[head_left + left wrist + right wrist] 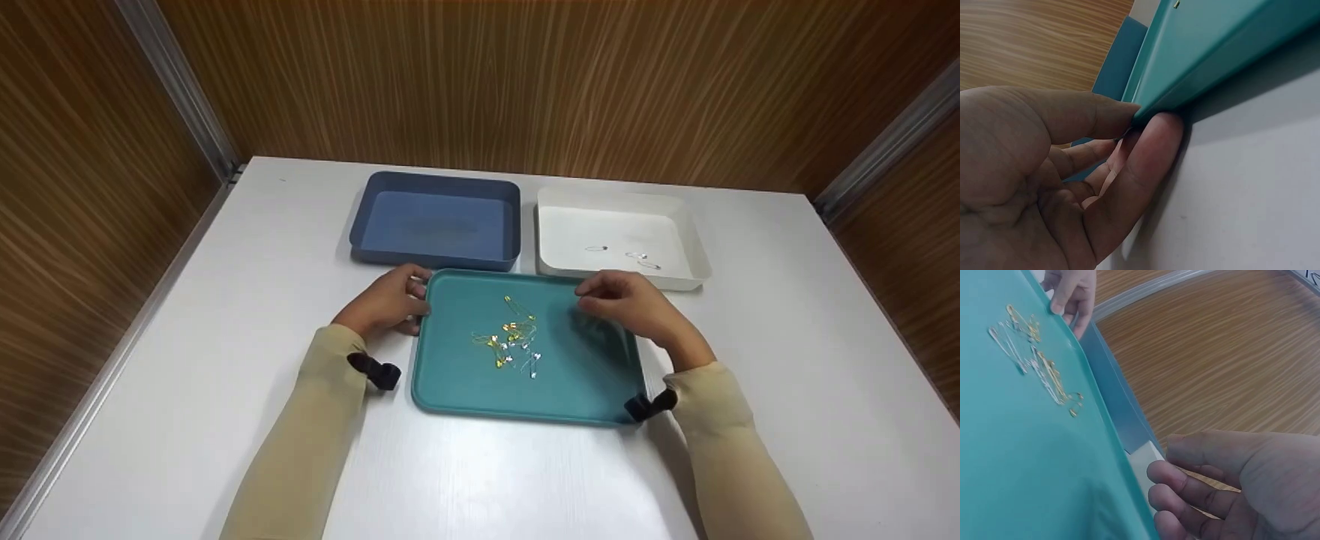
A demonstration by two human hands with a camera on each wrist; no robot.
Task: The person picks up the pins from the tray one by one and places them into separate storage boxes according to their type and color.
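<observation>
On the white table [225, 360] right in front of me sits the teal tray [577, 390], long axis running left-right, between my two hands. The pins [514, 341] lie in a loose clump near its middle, slightly left of centre: yellow and silver ones mixed, some touching, a single yellow one a bit farther out toward the back rim.

My left hand [386, 304] is on the tray's back-left corner. The left wrist view shows the thumb [1095, 115] on top of the rim and a finger [1151, 152] tucked under the edge against the table, so it pinches the tray rim. It holds no pins.

My right hand [637, 307] hovers over the back-right part of the tray, fingers loosely curled and pointing left toward the clump. The right wrist view shows nothing between the fingers [1185, 486]; relaxed, holding nothing as far as I can see.

Key geometry: the pins lie left and slightly toward me from the right fingertips, near but apart. The left hand is about as close but is taken up with the rim, so the right is the free one nearer in practice.

Behind the tray: blue bin [439, 221] back-left, just beside the left hand; white bin [679, 225] back-right with a few silver pins [637, 257] in it, just beyond the right hand. The two bins stand side by side, close together.
</observation>
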